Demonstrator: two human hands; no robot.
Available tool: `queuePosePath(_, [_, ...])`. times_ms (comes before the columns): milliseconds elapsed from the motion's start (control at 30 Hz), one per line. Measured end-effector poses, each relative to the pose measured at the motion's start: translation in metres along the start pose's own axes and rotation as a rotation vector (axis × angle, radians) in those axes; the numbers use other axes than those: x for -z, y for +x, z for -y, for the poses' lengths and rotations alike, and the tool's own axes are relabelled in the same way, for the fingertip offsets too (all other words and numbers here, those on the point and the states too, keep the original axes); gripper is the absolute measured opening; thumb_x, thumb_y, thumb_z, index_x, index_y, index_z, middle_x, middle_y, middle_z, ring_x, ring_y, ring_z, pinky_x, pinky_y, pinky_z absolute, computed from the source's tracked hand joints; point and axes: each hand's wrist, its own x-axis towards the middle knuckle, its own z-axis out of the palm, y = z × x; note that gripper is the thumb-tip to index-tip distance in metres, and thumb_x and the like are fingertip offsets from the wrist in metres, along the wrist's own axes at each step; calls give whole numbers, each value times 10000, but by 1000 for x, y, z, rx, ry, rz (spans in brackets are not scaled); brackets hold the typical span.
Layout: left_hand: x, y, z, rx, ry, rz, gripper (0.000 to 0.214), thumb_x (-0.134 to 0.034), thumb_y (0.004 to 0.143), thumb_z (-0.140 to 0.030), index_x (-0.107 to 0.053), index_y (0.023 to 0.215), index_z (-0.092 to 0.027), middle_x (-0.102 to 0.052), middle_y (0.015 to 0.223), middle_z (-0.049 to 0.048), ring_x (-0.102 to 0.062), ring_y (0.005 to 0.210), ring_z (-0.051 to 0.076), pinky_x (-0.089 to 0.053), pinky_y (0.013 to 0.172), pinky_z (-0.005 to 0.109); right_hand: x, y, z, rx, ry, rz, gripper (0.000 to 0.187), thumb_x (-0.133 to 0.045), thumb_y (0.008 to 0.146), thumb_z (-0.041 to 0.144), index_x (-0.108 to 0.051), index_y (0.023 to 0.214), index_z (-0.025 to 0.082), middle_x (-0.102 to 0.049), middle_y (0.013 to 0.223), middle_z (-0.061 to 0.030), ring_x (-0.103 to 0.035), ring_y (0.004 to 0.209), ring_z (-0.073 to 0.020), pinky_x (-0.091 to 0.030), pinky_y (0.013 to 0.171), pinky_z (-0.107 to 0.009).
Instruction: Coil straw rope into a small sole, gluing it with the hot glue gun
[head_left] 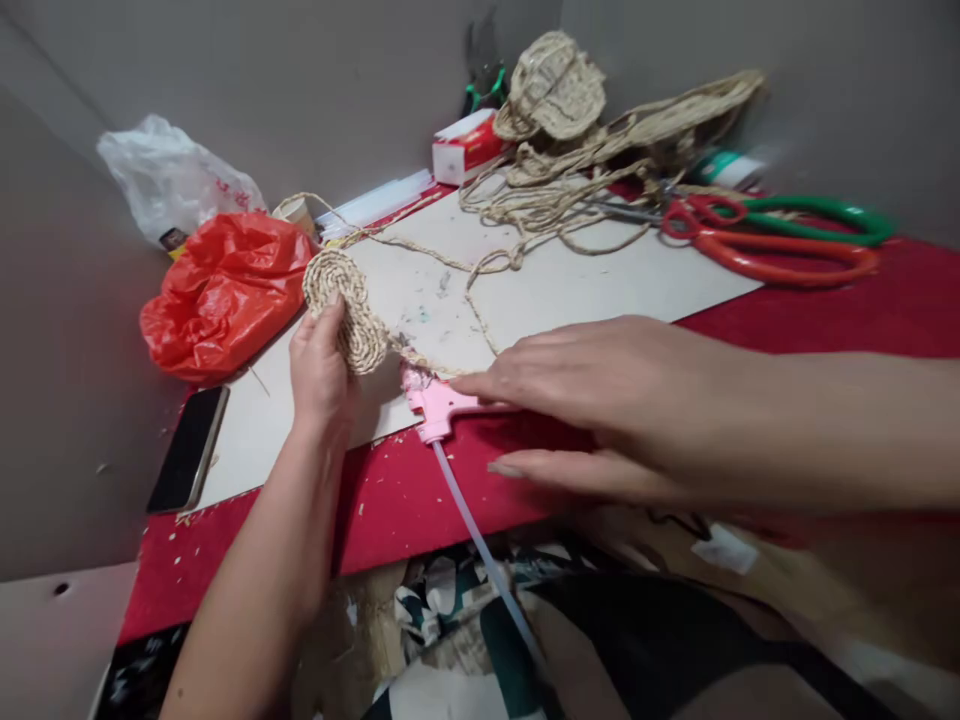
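My left hand (322, 365) holds a flat coil of braided straw cord (349, 310), shaped like a small sole, with the thumb pressed on its face. From the coil's lower edge a straw cord (420, 360) runs to the fingertips of my right hand (585, 400). That hand is stretched out over a pink hot glue gun (442, 400), its thumb apart from the fingers. The gun lies at the table's near edge, its handle partly hidden under the hand. A clear glue stick (472, 525) sticks out of its back toward my lap.
Red-and-green-handled scissors (780, 240) and heaped straw cord (547, 190) lie at the back right, by a small red-and-white box (469, 148). At left are a red plastic bag (225, 295), a clear bag (176, 175) and a phone (187, 450). A pale board (570, 290) covers part of the red table.
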Motion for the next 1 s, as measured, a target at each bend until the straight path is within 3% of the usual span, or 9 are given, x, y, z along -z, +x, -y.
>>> queuePosePath(167, [-1,1,-1,51,18,-40,141,-695,717,-249,-696,830,-166,-697,907,57,-646,876,173,-499,793,269,-20,10,-9,34,-175,152,455,-536,836,268,-497,1251,83,-575,1111,-169,-544,986,-249,-464,805,-390])
queuePosePath(400, [0,3,-3,41,56,-139,160,-699,695,-249,-672,829,-165,-694,784,20,-628,671,113,-496,625,200,-36,36,-8,113,-387,79,332,-319,909,104,-488,1188,44,-565,999,-161,-530,876,-233,-438,669,-367])
queuePosePath(533, [-2,1,-6,41,91,-129,250,-675,720,-310,-643,908,-148,-688,702,51,-611,577,128,-449,510,197,-38,42,-10,99,-426,103,295,-315,891,93,-542,1075,54,-560,983,-157,-538,834,-247,-416,602,-355])
queuePosePath(767, [2,5,-8,-9,44,-164,308,-681,722,-324,-613,955,-135,-688,713,58,-632,617,134,-444,542,191,-20,47,-9,97,-243,189,225,-459,794,115,-532,1007,96,-589,890,-108,-545,729,-193,-388,627,-332])
queuePosePath(933, [8,11,-14,-2,-9,-227,258,-618,776,-293,-598,972,-126,-676,685,69,-629,595,149,-494,584,247,1,36,-25,26,11,205,283,-520,687,152,-542,969,142,-593,859,-56,-499,679,-144,-360,628,-292])
queuePosePath(1000, [9,11,-16,20,-27,-231,232,-595,795,-287,-595,970,-134,-673,692,64,-637,603,156,-507,585,262,7,32,-35,-39,209,169,339,-525,647,134,-546,985,152,-582,844,-34,-493,695,-132,-365,630,-267])
